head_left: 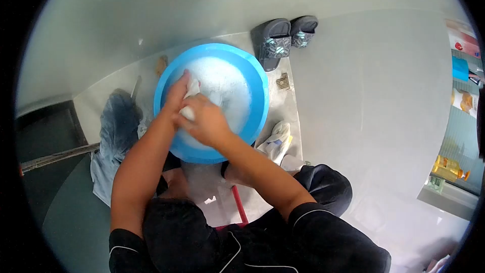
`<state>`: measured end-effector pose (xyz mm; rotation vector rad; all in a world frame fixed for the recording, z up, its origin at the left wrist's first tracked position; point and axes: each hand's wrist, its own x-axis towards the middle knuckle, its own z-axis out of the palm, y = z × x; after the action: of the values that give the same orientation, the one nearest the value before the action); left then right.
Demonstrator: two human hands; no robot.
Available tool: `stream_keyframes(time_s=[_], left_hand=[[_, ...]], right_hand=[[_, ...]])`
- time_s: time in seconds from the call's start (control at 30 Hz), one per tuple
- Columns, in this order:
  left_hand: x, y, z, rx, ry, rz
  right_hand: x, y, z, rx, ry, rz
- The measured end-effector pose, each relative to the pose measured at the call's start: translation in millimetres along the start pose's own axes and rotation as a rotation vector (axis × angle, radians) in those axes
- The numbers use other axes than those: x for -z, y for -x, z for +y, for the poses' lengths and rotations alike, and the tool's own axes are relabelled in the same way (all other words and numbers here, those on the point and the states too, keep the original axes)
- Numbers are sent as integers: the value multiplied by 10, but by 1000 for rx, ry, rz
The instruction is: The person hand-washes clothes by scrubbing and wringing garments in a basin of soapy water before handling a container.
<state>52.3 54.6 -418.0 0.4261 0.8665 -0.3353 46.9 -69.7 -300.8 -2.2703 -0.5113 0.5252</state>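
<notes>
A round blue basin (261, 93) stands on the floor in front of me, holding foamy white suds (230, 76). Over its left half, my left hand (177, 92) is closed on a white cloth (193, 88). My right hand (206, 120) grips the same cloth just below and to the right, its fingers wrapped round it and slightly blurred. Both hands are close together, and much of the cloth is hidden inside them. Whether the cloth is a sock or another small garment I cannot tell.
Dark patterned slippers (277, 38) lean by the wall behind the basin, near a floor drain (283, 82). Blue-grey jeans (113, 136) lie at the left. A white bundle (277, 141) lies to the basin's right. Bottles (447, 168) line a shelf at far right.
</notes>
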Motion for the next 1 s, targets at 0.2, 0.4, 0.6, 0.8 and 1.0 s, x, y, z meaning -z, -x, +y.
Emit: stream_keyframes(time_s=[0.2, 0.4, 0.6, 0.8, 1.0], left_hand=[[-211, 108, -215, 54, -1, -82], [-285, 337, -20, 184, -131, 79], [-90, 34, -26, -112, 124, 16], [83, -169, -24, 18, 28, -12], [95, -165, -83, -90, -46, -44]], right_hand=[[3, -525, 298, -513, 0, 277], [-257, -296, 334, -188, 129, 239], [31, -835, 1476, -612, -356, 264], [-207, -725, 1669, -297, 111, -167], [-343, -490, 1090, -280, -163, 25]])
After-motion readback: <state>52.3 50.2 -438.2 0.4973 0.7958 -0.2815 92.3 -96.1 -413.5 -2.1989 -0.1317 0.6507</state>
